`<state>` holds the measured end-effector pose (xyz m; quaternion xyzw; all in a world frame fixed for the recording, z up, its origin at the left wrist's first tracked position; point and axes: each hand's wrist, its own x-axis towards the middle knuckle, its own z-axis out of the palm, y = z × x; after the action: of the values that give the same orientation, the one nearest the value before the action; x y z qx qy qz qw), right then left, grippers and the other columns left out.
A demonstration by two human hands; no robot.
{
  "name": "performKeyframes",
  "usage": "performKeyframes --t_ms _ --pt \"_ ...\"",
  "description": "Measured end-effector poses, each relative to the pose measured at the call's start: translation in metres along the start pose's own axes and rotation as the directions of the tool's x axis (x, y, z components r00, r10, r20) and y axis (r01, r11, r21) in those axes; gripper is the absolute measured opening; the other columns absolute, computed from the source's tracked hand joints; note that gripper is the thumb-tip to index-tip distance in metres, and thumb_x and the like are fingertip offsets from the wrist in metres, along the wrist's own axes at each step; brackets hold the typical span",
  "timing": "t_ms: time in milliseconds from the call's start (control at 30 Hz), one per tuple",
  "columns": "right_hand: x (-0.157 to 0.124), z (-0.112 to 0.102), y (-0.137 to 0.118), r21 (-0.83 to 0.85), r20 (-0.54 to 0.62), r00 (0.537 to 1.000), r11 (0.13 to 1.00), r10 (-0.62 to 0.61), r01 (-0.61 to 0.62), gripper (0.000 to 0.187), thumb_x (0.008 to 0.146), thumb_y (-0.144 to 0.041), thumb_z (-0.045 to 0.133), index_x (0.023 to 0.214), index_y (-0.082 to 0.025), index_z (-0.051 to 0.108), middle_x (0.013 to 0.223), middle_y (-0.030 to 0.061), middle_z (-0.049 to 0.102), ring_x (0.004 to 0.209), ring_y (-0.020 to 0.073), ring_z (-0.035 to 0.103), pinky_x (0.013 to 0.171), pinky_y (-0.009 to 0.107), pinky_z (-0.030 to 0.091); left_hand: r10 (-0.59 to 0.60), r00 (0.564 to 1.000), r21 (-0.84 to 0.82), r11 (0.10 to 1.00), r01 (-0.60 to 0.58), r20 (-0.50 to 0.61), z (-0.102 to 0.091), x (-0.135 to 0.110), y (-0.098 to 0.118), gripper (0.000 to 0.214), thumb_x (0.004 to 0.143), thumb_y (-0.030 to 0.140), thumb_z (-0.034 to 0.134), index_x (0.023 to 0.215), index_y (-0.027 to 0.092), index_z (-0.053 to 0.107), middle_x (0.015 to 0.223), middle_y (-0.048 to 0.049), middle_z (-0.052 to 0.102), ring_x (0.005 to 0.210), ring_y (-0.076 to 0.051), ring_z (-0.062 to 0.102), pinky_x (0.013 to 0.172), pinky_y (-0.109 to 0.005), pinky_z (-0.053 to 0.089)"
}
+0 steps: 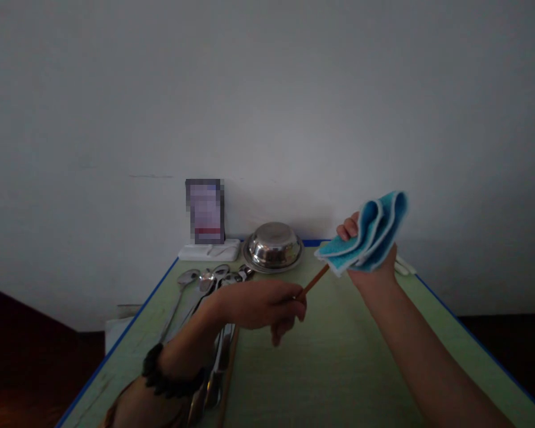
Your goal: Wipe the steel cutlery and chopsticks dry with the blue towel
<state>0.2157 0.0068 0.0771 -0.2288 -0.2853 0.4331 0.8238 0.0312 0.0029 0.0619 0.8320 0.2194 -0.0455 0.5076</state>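
A thin brown wooden chopstick [315,281] is pinched near one end by my left hand [263,304], which wears a dark beaded bracelet [167,377] at the wrist. Its other end disappears into a folded blue cloth [371,235] with pale edges. My right hand [349,228] is closed on that cloth, and most of its palm is covered by the folds. Both hands are raised above the green table [321,368]. Below and behind my left forearm lie several metal spoons and other cutlery [188,277], with a long brown stick [230,374] alongside.
An upturned metal bowl [273,245] stands at the table's back edge by the wall. Left of it, a blurred-out phone [205,211] leans on a white base [208,250]. Something pale [403,266] lies at the back right, partly behind my right arm.
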Motion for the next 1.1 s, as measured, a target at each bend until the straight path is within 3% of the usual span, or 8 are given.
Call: performKeyframes --t_ms 67,200,467,667,833,933,1100 --pt "0.006 -0.005 -0.003 0.102 -0.008 1.000 0.995 0.006 -0.005 0.030 0.077 -0.023 0.042 0.048 -0.020 0.035 0.042 -0.0070 0.034 0.035 0.0067 0.033 0.036 0.019 0.027 -0.062 0.998 -0.050 0.997 0.062 0.000 -0.004 -0.006 0.000 0.023 0.089 0.031 0.031 0.082 0.015 0.046 0.060 0.0036 0.045 0.050 -0.008 0.047 0.048 -0.020 0.040" --pt "0.012 -0.013 -0.009 0.164 -0.011 1.000 0.986 -0.018 0.020 0.031 0.081 -0.019 0.034 0.051 -0.020 0.041 0.043 -0.0067 0.039 0.036 0.0065 0.034 0.037 0.019 0.030 -0.118 0.993 -0.064 0.991 0.115 -0.032 -0.010 -0.015 -0.001 0.026 0.088 0.037 0.032 0.079 0.016 0.045 0.061 0.0047 0.038 0.048 -0.006 0.037 0.043 -0.017 0.033" --pt "-0.005 -0.002 0.007 0.151 -0.005 0.999 0.988 0.032 -0.031 0.030 0.078 -0.021 0.042 0.048 -0.019 0.038 0.041 -0.0064 0.039 0.036 0.0068 0.037 0.038 0.019 0.033 -0.118 0.980 0.041 0.991 0.126 -0.160 -0.006 -0.009 0.005 0.030 0.089 0.040 0.030 0.080 0.016 0.047 0.064 0.0032 0.042 0.052 -0.006 0.040 0.044 -0.015 0.034" --pt "0.003 -0.010 0.005 0.178 -0.025 0.999 0.983 0.047 -0.042 0.029 0.077 -0.019 0.038 0.048 -0.019 0.036 0.040 -0.0066 0.036 0.035 0.0066 0.034 0.036 0.018 0.032 -0.165 0.978 0.043 0.984 0.172 -0.125 -0.010 -0.019 0.012 0.032 0.088 0.042 0.030 0.078 0.016 0.046 0.063 0.0034 0.041 0.050 -0.006 0.039 0.042 -0.016 0.033" --pt "0.016 -0.024 0.000 0.153 -0.060 0.997 0.987 0.053 -0.043 0.031 0.077 -0.023 0.041 0.047 -0.019 0.037 0.039 -0.0075 0.038 0.033 0.0062 0.034 0.036 0.018 0.031 -0.234 0.965 0.087 0.966 0.244 -0.118 -0.025 -0.043 -0.003 0.033 0.086 0.044 0.032 0.074 0.016 0.046 0.059 0.0039 0.038 0.048 -0.007 0.036 0.042 -0.017 0.030" --pt "0.018 -0.028 0.001 0.117 -0.074 0.993 0.989 0.094 -0.085 0.030 0.076 -0.029 0.046 0.048 -0.021 0.042 0.039 -0.0079 0.041 0.033 0.0067 0.036 0.037 0.020 0.033 -0.252 0.940 0.113 0.952 0.283 -0.230 -0.037 -0.061 -0.014 0.034 0.085 0.045 0.036 0.077 0.016 0.050 0.058 0.0040 0.036 0.050 -0.007 0.034 0.043 -0.017 0.030" --pt "0.016 -0.031 0.011 0.006 -0.106 0.978 0.983 0.181 -0.181 0.024 0.073 -0.046 0.050 0.069 -0.024 0.058 0.053 -0.0051 0.058 0.046 0.0144 0.054 0.052 0.036 0.047 -0.253 0.914 0.081 0.953 0.292 -0.318 -0.055 -0.097 -0.021 0.034 0.084 0.046 0.039 0.078 0.015 0.053 0.063 0.0029 0.038 0.053 -0.008 0.034 0.047 -0.018 0.030"
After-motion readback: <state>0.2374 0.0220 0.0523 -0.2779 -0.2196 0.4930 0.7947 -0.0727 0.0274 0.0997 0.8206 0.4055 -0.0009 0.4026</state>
